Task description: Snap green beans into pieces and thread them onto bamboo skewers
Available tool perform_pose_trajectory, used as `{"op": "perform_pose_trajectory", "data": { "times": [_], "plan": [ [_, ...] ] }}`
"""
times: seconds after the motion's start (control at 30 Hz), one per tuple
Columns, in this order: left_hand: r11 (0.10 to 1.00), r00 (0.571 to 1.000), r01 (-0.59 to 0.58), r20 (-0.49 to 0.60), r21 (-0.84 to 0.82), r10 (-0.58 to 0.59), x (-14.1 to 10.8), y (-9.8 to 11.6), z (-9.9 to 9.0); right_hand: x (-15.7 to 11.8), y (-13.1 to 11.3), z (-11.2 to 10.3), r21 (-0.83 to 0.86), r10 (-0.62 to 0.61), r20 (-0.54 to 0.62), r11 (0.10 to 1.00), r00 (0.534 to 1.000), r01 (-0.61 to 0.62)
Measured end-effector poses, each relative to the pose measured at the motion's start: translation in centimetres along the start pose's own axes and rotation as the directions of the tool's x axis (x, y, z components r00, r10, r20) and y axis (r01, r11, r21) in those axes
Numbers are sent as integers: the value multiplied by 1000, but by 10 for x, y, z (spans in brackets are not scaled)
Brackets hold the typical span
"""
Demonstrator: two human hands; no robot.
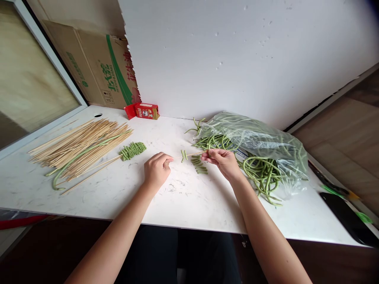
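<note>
My left hand (pixel 157 167) is closed on one end of a thin wooden skewer (pixel 194 154) above the white table. Two short green bean pieces (pixel 184 155) sit crosswise on the skewer between my hands. My right hand (pixel 221 161) pinches near the skewer's other end; what lies inside its fingers is partly hidden. Just below and left of that hand, cut bean pieces (pixel 199 165) lie in a row on the table. Farther left are skewers packed with bean pieces (pixel 133 150), beside a large pile of bare skewers (pixel 79 144) with a long bean (pixel 84 152) across it.
Long beans (pixel 263 173) spill from a clear plastic bag (pixel 257 134) on the right. A red box (pixel 147 111) stands at the back, before a cardboard carton (pixel 97 71). A black object (pixel 346 217) lies at the right edge of the table (pixel 183 201).
</note>
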State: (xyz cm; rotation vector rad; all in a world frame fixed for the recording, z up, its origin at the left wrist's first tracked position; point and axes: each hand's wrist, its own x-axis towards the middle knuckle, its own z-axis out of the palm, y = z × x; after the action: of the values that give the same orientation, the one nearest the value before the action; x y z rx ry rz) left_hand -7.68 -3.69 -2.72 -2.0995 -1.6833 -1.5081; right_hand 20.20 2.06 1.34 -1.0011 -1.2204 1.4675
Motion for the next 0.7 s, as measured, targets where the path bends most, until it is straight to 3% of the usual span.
{"op": "perform_pose_trajectory", "data": {
  "times": [0.23,0.57,0.7],
  "plan": [
    [998,998,-56,-7,30,56,0,0,-1,1,2,-2,17,21,12,1000,1000,-21],
    [999,999,-33,19,18,33,0,0,-2,0,4,-4,-63,-75,24,995,997,76],
    [999,999,-40,-6,28,40,0,0,-2,0,2,-3,-32,-28,31,999,999,29]
  ]
}}
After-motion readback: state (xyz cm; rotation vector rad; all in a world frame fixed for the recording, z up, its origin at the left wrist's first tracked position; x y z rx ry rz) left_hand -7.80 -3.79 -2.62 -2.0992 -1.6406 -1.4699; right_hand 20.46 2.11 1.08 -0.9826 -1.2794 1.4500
